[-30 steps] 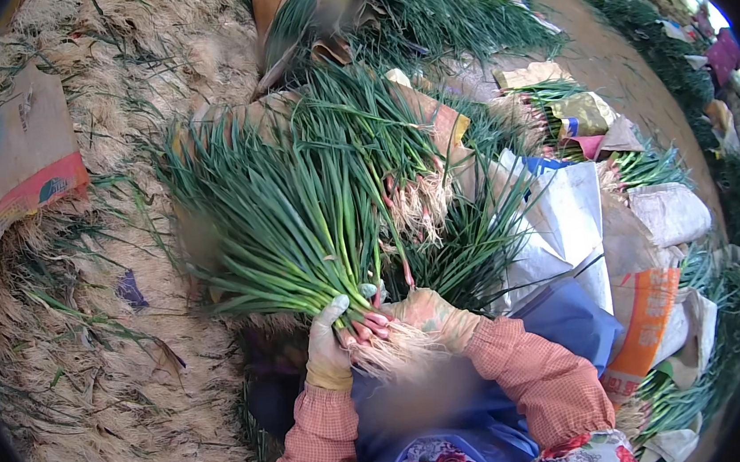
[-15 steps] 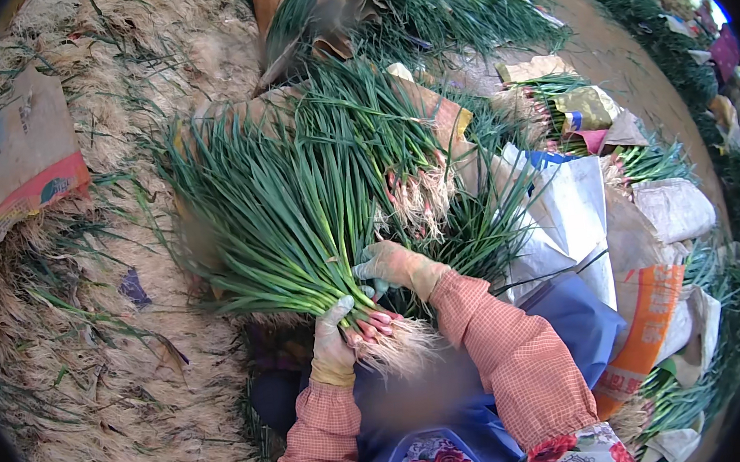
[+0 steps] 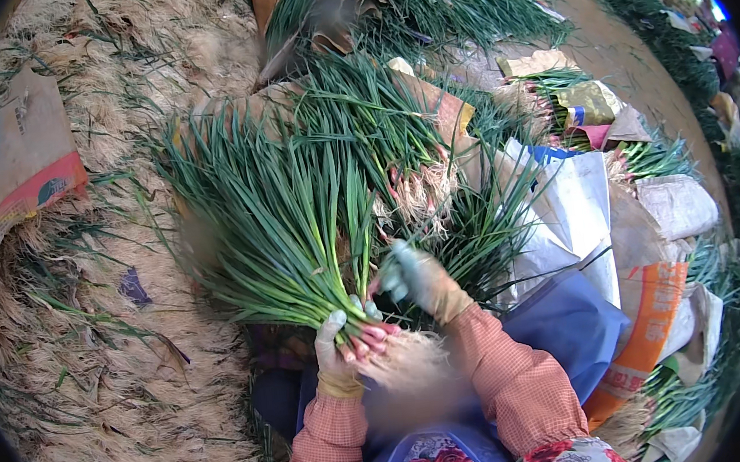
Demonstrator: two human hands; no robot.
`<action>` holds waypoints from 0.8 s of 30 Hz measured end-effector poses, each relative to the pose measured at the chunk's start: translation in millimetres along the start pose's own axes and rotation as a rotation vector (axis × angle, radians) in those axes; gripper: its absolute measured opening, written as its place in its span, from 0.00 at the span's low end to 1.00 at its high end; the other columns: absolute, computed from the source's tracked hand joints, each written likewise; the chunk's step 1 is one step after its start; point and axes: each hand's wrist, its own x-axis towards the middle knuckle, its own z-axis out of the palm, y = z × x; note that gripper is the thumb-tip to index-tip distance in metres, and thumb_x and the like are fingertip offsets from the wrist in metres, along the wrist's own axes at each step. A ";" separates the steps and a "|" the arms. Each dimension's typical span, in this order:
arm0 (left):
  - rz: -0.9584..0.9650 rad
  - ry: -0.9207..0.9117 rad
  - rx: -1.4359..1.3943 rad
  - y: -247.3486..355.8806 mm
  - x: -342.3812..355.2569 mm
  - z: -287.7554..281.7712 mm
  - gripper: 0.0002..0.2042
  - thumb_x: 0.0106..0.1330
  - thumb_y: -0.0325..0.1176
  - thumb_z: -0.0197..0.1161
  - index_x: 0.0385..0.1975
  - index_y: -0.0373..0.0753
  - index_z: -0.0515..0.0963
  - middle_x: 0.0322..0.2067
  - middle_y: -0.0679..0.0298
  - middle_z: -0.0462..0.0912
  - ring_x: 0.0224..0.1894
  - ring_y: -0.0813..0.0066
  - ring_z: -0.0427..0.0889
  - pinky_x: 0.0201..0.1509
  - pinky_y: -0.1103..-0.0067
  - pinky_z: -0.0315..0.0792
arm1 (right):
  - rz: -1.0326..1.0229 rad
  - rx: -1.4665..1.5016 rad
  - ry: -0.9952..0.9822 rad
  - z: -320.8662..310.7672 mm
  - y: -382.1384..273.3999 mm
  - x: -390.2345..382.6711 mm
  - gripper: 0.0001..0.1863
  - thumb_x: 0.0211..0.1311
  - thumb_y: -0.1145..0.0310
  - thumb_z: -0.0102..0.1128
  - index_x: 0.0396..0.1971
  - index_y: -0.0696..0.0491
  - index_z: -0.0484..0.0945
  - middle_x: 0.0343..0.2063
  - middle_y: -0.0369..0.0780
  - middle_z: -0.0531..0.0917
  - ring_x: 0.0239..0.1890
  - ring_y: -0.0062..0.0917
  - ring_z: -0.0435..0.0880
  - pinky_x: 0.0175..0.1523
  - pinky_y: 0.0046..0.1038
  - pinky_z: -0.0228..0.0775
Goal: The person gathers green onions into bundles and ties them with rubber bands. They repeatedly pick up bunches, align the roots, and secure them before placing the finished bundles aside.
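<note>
1. Head view. Left hand [image 3: 333,352], in a pale glove, cuff meeting a red-checked fabric sleeve [image 3: 323,440]: fingers closed around the lower stems of a fanned bunch of long green-leaved plants with pink bulbs and pale, stringy roots [image 3: 306,259].
2. Bunch lies tilted: leaves spread up and left beyond the left hand; bulbs and roots stick out just right of it, roots toward the body.
3. Right hand [image 3: 421,281], same pale gloving, to the right of the left hand and just beside the bunch's stems. Blurred; fingers partly bent. Cannot tell whether they grip a stalk.
4. Beyond the right hand: a loose heap of similar green plants, roots facing right [image 3: 378,128].
5. Right of the right hand: a shiny white plastic sheet [image 3: 580,215]; nearer the body, a smooth blue cloth [image 3: 566,323]; farther right, a pale sack with an orange band [image 3: 651,324].
6. Left of the left hand: a broad mat of dry, straw-coloured roots [image 3: 111,407]; farther off on that side, an upright-leaning tan sack piece with a red band [image 3: 24,148].
</note>
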 end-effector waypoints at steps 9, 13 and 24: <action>-0.120 0.091 0.112 10.8 -3.8 -25.6 0.20 0.62 0.37 0.52 0.36 0.19 0.73 0.23 0.39 0.80 0.13 0.60 0.77 0.17 0.75 0.76 | -0.137 -0.260 0.007 42.1 25.0 6.8 0.20 0.64 0.62 0.59 0.50 0.60 0.74 0.37 0.39 0.83 0.29 0.21 0.80 0.33 0.23 0.73; -0.174 0.047 -0.182 2.9 -8.4 -22.3 0.25 0.60 0.38 0.60 0.49 0.27 0.63 0.35 0.56 0.71 0.30 0.79 0.70 0.33 0.91 0.73 | 0.084 0.425 -0.094 32.4 36.4 2.4 0.09 0.63 0.67 0.57 0.38 0.55 0.75 0.20 0.33 0.74 0.18 0.16 0.71 0.22 0.20 0.66; -0.139 0.029 -0.141 -7.3 -13.0 -48.6 0.27 0.62 0.44 0.59 0.51 0.26 0.66 0.38 0.51 0.73 0.29 0.87 0.69 0.33 0.91 0.69 | 0.082 0.620 -0.122 31.7 29.0 -18.9 0.07 0.68 0.69 0.47 0.38 0.55 0.71 0.25 0.36 0.75 0.22 0.23 0.73 0.23 0.25 0.69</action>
